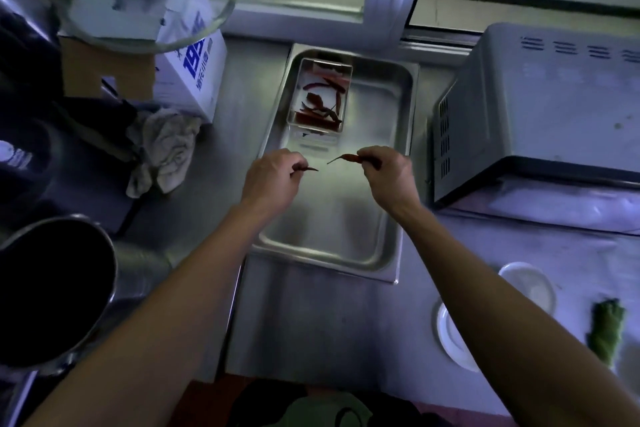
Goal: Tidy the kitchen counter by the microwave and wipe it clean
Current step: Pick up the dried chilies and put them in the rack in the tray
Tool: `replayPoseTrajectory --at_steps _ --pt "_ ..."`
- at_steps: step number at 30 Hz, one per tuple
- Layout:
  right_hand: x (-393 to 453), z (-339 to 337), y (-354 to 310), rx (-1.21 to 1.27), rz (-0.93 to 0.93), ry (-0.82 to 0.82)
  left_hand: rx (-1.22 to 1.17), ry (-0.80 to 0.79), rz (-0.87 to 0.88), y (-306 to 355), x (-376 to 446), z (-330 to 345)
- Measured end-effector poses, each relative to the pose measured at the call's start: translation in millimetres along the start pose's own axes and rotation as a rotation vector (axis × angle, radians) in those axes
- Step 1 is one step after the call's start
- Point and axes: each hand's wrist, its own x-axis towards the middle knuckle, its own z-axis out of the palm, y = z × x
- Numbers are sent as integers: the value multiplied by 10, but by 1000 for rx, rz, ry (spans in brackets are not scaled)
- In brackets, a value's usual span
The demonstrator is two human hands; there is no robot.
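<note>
A: Start with the big picture: steel table running under everything, and the microwave sitting on it at the right, side vents facing the middle.

B: And dead centre, the steel tray, a deep rectangular pan, just beside the microwave with a narrow strip of table between them.

A: Left edge, a dark pot looms in the near corner. Above it, a glass bowl perched over a white box with blue print.

B: Crumpled cloth lying on the table left of the tray, close to that white box.

A: Inside the tray, far left corner, a small clear container with several red chilies in it. How many, I cannot tell.

B: Near right, two white lids on the table, and a green bundle beside them, too blurred to name.

A: Now the hands. Left hand hangs over the tray, fingers curled, pinching a small dark chili between thumb and fingertips.

B: Right hand mirrors it, gripping a longer red chili by one end, the thin tip pointing left.

A: The two chili tips face each other, apart, just short of the clear container.
</note>
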Motion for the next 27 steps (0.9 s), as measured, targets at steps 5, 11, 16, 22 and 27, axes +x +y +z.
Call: replayPoseTrajectory --at_steps 5,11,16,22,27 --pt "440 144 -133 2 23 17 36 -12 5 -58 468 -88" --pt "1067 372 -240 15 1 22 -23 24 30 -220 955 -143" --pt "1504 590 -164 -33 -61 12 -124 35 128 -403 1251 -75" --pt "1831 814 -82 -44 -59 -16 -144 27 128 -611 1470 76" --pt "1915 910 -66 -118 -138 -50 -142 -2 147 -668 1574 167"
